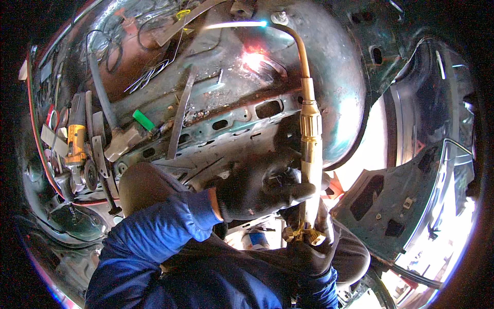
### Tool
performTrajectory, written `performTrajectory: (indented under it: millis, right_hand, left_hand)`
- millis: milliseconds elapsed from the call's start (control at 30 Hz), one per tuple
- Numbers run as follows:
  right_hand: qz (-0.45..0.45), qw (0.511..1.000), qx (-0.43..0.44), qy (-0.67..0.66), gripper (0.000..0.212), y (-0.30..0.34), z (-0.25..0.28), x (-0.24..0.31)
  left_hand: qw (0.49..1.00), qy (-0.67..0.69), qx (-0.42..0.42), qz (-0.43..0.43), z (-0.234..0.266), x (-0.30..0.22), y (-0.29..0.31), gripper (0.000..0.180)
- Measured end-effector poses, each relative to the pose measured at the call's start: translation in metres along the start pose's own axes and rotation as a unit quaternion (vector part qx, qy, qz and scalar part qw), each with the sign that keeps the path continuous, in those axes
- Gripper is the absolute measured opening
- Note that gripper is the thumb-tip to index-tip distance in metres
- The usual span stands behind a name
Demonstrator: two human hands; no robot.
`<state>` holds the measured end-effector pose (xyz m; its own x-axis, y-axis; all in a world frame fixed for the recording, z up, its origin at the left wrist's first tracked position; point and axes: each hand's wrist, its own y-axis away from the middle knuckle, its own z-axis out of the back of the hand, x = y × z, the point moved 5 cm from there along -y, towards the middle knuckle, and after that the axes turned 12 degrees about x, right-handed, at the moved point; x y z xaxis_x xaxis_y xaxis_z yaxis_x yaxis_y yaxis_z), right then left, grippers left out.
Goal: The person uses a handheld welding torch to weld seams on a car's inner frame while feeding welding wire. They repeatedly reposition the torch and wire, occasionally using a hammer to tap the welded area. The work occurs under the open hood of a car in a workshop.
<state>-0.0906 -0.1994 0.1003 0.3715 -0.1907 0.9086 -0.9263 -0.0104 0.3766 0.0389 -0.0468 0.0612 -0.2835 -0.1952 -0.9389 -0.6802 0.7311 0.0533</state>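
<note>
A lit brass gas torch [311, 154] stands upright in front of me, its bent copper neck curving left at the top. A white-blue flame [236, 24] shoots leftward from the tip. My left hand [252, 193], in a black glove, reaches across from the left and closes its fingers on the lower part of the torch handle. Lower down, my right hand [319, 244], also in a dark glove, is wrapped round the base beside the brass valve knobs [304, 236]. Its fingers are partly hidden. Beyond the torch, a red-white glow [253, 60] lights the worn metal panel [231, 82].
A hammer [121, 139], a yellow-and-grey angle grinder [76, 139] and a green piece [143, 120] lie at the left. A flat metal strip [182, 110] and thin wires [149, 74] rest on the panel. A rounded wheel housing [337, 77] rises at the right.
</note>
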Motion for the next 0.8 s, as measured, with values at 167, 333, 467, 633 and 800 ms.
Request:
performTrajectory:
  millis: [167, 333, 467, 633, 800]
  right_hand:
    - [-0.023, 1.0, -0.009, 0.004, 0.091, -0.001, -0.006, -0.01]
    - [-0.031, 0.997, -0.003, 0.069, 0.082, -0.005, -0.012, -0.028]
    - [-0.076, 0.995, -0.057, 0.009, 0.085, -0.005, -0.035, -0.052]
    - [-0.157, 0.987, -0.039, 0.022, 0.08, -0.003, -0.043, -0.078]
    - [-0.239, 0.962, -0.031, -0.125, 0.037, -0.005, -0.044, -0.092]
  left_hand:
    - [0.994, -0.036, -0.045, -0.095, 0.0, 0.008, -0.004, 0.04]
    - [0.995, -0.062, -0.079, 0.02, 0.005, 0.023, 0.0, 0.035]
    - [0.987, -0.058, -0.07, 0.129, 0.011, 0.053, 0.0, 0.047]
    - [0.97, -0.165, -0.078, 0.161, 0.024, 0.067, 0.0, 0.049]
    - [0.962, -0.18, -0.076, 0.19, 0.03, 0.065, -0.002, 0.048]
